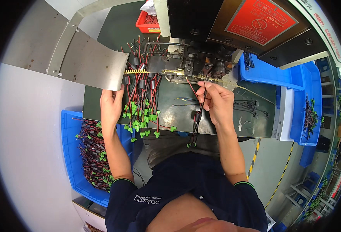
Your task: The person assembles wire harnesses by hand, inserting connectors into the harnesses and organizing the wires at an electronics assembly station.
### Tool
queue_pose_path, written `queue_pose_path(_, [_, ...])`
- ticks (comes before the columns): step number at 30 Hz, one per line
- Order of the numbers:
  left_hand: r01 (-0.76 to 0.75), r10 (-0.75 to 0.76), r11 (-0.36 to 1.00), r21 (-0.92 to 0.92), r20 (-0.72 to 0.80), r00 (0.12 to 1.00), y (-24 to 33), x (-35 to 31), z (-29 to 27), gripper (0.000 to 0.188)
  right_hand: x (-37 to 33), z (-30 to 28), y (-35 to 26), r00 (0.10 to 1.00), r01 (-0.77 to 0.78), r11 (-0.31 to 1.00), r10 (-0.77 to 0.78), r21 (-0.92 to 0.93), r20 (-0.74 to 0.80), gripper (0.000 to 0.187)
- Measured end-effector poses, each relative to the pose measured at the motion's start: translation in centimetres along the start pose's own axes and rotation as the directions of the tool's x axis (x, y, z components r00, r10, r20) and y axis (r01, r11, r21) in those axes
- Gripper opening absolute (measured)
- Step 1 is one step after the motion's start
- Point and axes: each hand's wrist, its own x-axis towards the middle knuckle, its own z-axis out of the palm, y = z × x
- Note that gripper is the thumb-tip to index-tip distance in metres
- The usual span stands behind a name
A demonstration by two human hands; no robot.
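My right hand (218,101) pinches a wire harness (198,116) of red and black wires at the front of a crimping machine (201,63). A black cylinder sits midway on the harness, and green connectors hang at its lower end. One red wire sticks out to the left of my fingers; a black one reaches up toward the machine's tooling. My left hand (112,102) is at the lower edge of a curved metal sheet (97,63), its fingertips hidden there. Between my hands, a pile of similar harnesses (141,96) lies on the dark green table (174,125), green connectors toward me.
A yellowish terminal strip (135,71) runs into the machine from the left. Black cables (251,105) lie right of my right hand. A blue bin (68,154) full of harnesses stands at lower left. Blue trays (269,77) stand at right, a red box (143,25) at the back.
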Motion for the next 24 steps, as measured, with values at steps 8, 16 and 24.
queue_pose_path(8, [-0.146, 0.143, 0.982, 0.117, 0.034, 0.989, 1.8, 1.4, 1.7, 0.03, 0.1, 0.0, -0.1, 1.0, -0.016, 0.999, 0.015, 0.032, 0.007, 0.026])
queue_pose_path(16, [-0.11, 0.099, 0.984, -0.137, -0.089, 0.991, -2.0, 1.8, 1.0, 0.027, 0.1, -0.1, 0.2, 1.0, 0.002, 1.0, -0.003, 0.004, 0.029, 0.027])
queue_pose_path(24, [0.03, -0.227, 0.68, -0.733, -0.171, 0.959, 0.4, 1.0, 1.5, 0.026, 0.2, -0.5, 0.2, 0.997, 0.027, 0.999, -0.029, 0.038, 0.065, 0.027])
